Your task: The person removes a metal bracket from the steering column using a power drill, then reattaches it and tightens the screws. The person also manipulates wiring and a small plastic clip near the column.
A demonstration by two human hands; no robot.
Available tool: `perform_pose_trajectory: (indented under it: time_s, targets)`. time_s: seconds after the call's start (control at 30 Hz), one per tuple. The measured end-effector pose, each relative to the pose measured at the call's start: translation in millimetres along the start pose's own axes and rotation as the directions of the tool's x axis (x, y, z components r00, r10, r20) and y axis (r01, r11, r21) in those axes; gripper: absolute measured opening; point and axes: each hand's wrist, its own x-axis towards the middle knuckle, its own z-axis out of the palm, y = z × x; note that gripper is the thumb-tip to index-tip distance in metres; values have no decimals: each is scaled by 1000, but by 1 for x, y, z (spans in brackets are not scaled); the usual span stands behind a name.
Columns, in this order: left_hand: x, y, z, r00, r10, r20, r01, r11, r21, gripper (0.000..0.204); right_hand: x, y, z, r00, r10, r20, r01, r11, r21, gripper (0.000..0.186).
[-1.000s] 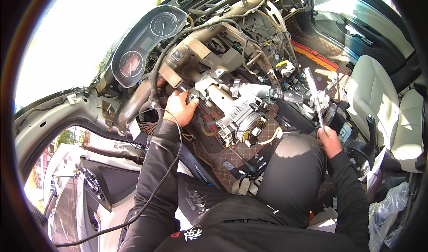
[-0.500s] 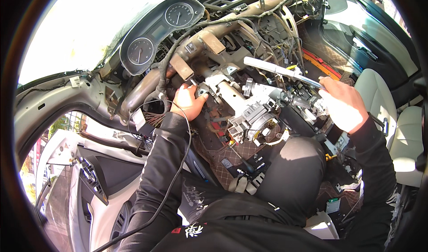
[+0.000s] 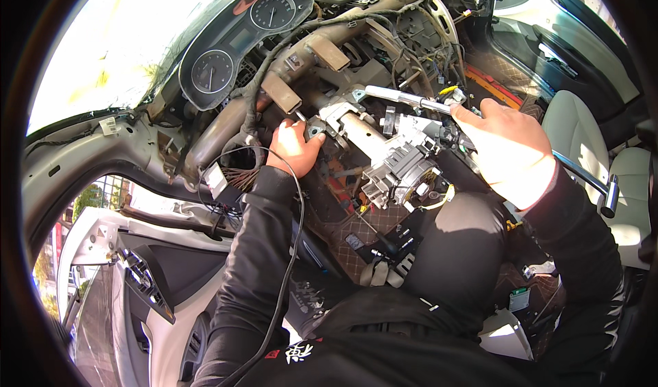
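My right hand (image 3: pixel 510 147) is closed around a long silver socket wrench (image 3: pixel 415 100). Its bar comes out past my wrist and ends in a dark crosspiece. The wrench's tip is at a small bracket (image 3: pixel 358 95) on the upper part of the steering column (image 3: pixel 363 132); whether it is seated on a bolt there I cannot tell. On the column's other side, my left hand (image 3: pixel 295 147) has its thumb against a metal mounting tab (image 3: pixel 316 131). Its fingers curl out of sight behind, so their grip is hidden.
A brown metal crossbeam (image 3: pixel 226 130) with a wiring harness (image 3: pixel 250 106) runs across the stripped dashboard. The instrument cluster (image 3: pixel 240 41) stands behind it. A black cable (image 3: pixel 296 243) passes over my left sleeve. Loose sockets (image 3: pixel 404 243) lie on the quilted floor mat (image 3: pixel 349 267).
My right hand has moved left with the socket wrench, bringing its tip to the column bracket. More of the bar's far end now shows. The left hand stays at the mounting tab.
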Motion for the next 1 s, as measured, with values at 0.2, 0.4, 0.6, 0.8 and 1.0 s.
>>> perform_pose_trajectory:
  time_s: [0.2, 0.4, 0.6, 0.8, 1.0]
  targets:
    - [-1, 1, -4, 999, 4, 38, -3, 1000, -3, 60, 5, -18, 1, 993, 65, 95, -70, 997, 45, 38]
    - [2, 3, -3, 999, -26, 33, 25, 1000, 10, 60, 5, -27, -15, 996, 55, 73, -57, 998, 15, 38]
    - [4, -1, 1, 1000, 14, 2, -14, 1000, 13, 57, 4, -22, -5, 996, 53, 75, -51, 998, -30, 27]
    - [3, -2, 2, 998, -42, 41, 42, 999, 10, 59, -8, -24, -3, 993, -27, -113, 24, 999, -28, 25]
    - [3, 2, 0, 999, -43, 30, 43, 999, -7, 59, 25, -44, 18, 998, 50, -32, -50, 999, 14, 37]
